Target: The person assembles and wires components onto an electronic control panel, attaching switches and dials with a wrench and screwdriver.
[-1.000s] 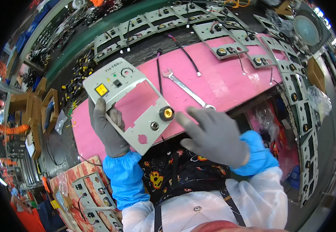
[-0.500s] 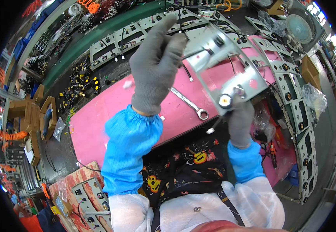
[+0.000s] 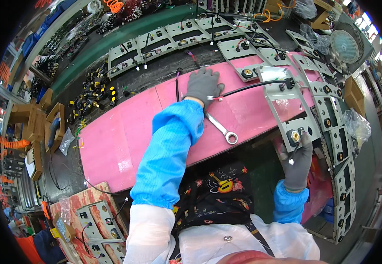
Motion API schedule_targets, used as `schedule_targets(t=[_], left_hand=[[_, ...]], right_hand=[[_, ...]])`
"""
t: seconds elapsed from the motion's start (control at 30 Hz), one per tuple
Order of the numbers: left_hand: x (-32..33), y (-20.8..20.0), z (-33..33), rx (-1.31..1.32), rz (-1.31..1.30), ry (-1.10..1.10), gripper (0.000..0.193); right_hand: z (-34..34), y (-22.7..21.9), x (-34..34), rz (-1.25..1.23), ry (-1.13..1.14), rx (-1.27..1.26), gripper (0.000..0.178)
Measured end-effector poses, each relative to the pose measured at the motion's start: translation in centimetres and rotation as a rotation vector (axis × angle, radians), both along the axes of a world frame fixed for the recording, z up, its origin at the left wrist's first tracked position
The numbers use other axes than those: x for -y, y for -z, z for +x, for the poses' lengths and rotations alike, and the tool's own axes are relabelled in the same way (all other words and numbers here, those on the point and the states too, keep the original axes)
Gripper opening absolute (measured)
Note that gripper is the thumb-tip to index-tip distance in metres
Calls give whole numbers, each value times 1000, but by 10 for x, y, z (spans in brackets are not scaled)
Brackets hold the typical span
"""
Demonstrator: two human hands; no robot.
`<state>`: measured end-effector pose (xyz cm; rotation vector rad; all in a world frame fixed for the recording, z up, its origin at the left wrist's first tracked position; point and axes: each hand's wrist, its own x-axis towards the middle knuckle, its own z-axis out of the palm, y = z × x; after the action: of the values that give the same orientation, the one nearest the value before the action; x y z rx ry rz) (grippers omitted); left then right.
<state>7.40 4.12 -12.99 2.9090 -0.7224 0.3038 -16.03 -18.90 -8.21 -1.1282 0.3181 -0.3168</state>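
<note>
My left hand [image 3: 203,86], in a grey glove, lies open with its fingers spread at the far edge of the pink mat [image 3: 125,136]. A combination wrench [image 3: 221,127] lies just below it; its upper end reaches the wrist. My right hand [image 3: 298,160], also gloved, grips the lower corner of a grey metal bracket [image 3: 283,108], which is tilted over the mat's right end. The bracket carries a brass-coloured round fitting [image 3: 294,137] and a black connector. Its black cable [image 3: 252,87] runs left to a white plug near my left hand.
More fitted brackets [image 3: 164,39] line the back of the bench, and others [image 3: 340,145] run down the right side. Black and yellow parts [image 3: 92,94] are heaped at the left. A fan [image 3: 345,45] stands at the far right. Another board [image 3: 59,209] with brackets is at the lower left.
My left hand has come down from beside the raised bracket onto the mat's far edge. My right hand has moved right and lower with the bracket.
</note>
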Motion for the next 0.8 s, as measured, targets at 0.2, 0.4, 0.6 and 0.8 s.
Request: schedule_targets(t=[0.2,0.4,0.6,0.8], left_hand=[[-42,-23,-36,-154,21,-194,37],[-30,-37,-39,250,-64,-67,36],[40,-60,-25,-324,233,16,78],[45,-64,-15,-518,338,70,101]], right_hand=[[33,-13,24,106,69,67,30],[162,-27,162,-407,10,448,35],[304,-60,191,-548,168,72,34],[389,-10,218,-318,251,-68,28]])
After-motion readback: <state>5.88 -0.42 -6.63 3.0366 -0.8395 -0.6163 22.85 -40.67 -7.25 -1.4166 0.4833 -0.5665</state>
